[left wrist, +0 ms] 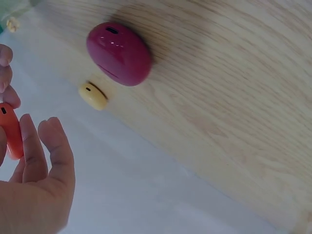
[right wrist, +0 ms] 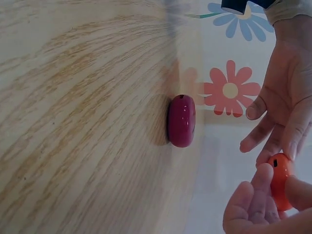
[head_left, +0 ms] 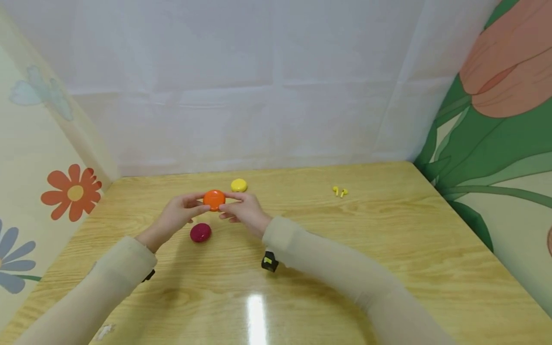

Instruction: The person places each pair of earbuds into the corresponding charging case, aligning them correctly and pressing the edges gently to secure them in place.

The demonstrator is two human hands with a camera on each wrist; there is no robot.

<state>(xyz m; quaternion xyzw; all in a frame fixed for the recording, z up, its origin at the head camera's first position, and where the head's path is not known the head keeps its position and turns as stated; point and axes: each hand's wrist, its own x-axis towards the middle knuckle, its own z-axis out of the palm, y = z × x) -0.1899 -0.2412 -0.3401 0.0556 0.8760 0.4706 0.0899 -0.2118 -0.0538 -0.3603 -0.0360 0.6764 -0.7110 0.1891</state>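
An orange earbud charging case (head_left: 214, 200) is held up above the table between two hands. My left hand (head_left: 178, 214) pinches its left side between thumb and fingers, and my right hand (head_left: 247, 211) pinches its right side the same way. The lid looks closed, and the fingers cover both ends. Just below the hands in the head view, a dark red earbud case (head_left: 200, 232) lies on the table; it appears larger in the left wrist view. Behind the orange case rests a yellow earbud case (head_left: 239, 185). Small dark ports show on the cases in the left wrist view.
Two yellow earbuds (head_left: 340, 191) lie toward the back right of the wooden table (head_left: 388, 239). A white sheet (head_left: 276, 86) hangs behind the back edge. Walls painted with flowers (head_left: 74, 192) flank both sides. Light glares off the table's front.
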